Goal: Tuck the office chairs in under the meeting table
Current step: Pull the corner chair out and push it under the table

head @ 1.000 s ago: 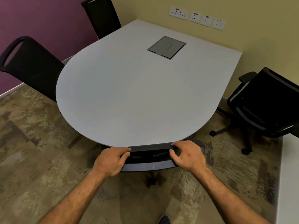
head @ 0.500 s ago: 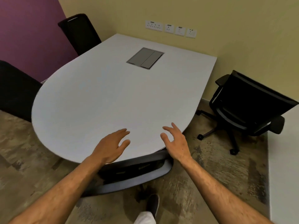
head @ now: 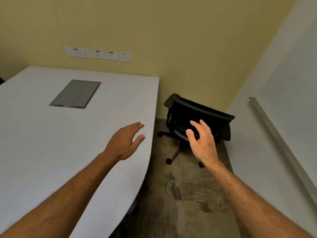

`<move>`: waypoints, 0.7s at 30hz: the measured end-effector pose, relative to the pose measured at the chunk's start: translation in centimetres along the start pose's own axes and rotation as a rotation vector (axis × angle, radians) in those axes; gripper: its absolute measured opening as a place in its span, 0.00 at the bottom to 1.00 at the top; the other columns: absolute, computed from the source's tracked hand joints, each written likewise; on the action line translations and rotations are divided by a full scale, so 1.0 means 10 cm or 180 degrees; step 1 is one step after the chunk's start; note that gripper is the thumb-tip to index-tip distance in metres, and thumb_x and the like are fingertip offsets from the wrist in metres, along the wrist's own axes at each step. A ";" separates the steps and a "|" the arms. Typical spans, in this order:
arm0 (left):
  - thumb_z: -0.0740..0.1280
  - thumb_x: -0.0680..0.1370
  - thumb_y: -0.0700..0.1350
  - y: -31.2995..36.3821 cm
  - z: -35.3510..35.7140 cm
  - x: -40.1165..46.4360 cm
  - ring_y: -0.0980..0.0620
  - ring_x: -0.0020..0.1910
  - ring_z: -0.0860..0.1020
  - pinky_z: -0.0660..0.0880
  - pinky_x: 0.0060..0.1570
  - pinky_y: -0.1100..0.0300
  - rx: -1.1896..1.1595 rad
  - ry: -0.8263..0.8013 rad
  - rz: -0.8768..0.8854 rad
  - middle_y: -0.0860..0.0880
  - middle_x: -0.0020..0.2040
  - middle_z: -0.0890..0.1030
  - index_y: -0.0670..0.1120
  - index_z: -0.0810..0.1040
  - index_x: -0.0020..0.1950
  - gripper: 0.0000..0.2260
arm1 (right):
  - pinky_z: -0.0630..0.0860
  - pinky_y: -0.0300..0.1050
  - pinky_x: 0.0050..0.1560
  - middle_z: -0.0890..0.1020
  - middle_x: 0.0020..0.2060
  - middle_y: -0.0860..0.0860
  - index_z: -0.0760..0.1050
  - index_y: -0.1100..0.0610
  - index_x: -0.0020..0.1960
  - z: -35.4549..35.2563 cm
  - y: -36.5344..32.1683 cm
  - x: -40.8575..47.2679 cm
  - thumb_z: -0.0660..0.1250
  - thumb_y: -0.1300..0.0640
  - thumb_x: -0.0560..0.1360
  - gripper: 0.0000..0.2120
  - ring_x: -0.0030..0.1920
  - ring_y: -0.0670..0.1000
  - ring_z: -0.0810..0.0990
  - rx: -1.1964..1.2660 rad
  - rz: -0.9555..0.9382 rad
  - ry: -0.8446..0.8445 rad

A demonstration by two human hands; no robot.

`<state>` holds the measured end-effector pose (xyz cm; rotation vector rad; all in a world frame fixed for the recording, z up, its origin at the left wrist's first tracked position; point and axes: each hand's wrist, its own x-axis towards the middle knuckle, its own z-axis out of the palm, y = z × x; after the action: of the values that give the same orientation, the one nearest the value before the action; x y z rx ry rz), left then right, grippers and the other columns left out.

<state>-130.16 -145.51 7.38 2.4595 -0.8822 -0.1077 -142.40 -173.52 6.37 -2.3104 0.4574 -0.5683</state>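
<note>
Ahead, both empty with fingers spread wide: left hand over the pale surface, right hand before the untucked black office chair.

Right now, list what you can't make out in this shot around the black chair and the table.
- Black chair, head view: its seat is partly covered by the right hand.
- Table, head view: its left side and near end are cut off by the frame, and the top hides whatever is beneath it.
- Wall sockets, head view: blurred and too small to read.
</note>
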 end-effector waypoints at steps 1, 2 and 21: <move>0.51 0.79 0.65 0.07 0.08 0.28 0.50 0.75 0.65 0.63 0.73 0.49 -0.0014 -0.0052 0.0065 0.51 0.77 0.67 0.52 0.66 0.77 0.30 | 0.65 0.28 0.61 0.64 0.77 0.48 0.70 0.46 0.73 -0.09 0.18 0.17 0.61 0.42 0.81 0.22 0.77 0.42 0.55 -0.0091 0.0099 0.0034; 0.51 0.79 0.66 0.13 0.16 0.53 0.49 0.75 0.65 0.64 0.73 0.48 -0.0034 -0.0095 0.0106 0.51 0.77 0.67 0.53 0.65 0.77 0.30 | 0.62 0.31 0.64 0.64 0.77 0.48 0.70 0.45 0.73 -0.17 0.36 0.32 0.60 0.41 0.81 0.22 0.77 0.41 0.55 -0.0156 0.0204 0.0047; 0.53 0.84 0.58 0.67 1.73 3.97 0.52 0.76 0.62 0.56 0.74 0.53 0.0434 -0.0436 0.0437 0.52 0.76 0.68 0.53 0.65 0.77 0.22 | 0.60 0.53 0.75 0.71 0.74 0.48 0.67 0.52 0.75 -0.34 2.89 2.71 0.59 0.43 0.82 0.25 0.77 0.52 0.59 -0.0988 0.0571 -0.0621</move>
<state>-107.00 -181.90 -0.30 2.5314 -1.1494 -0.1743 -126.01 -208.13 -4.51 -2.5511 0.6895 -0.1913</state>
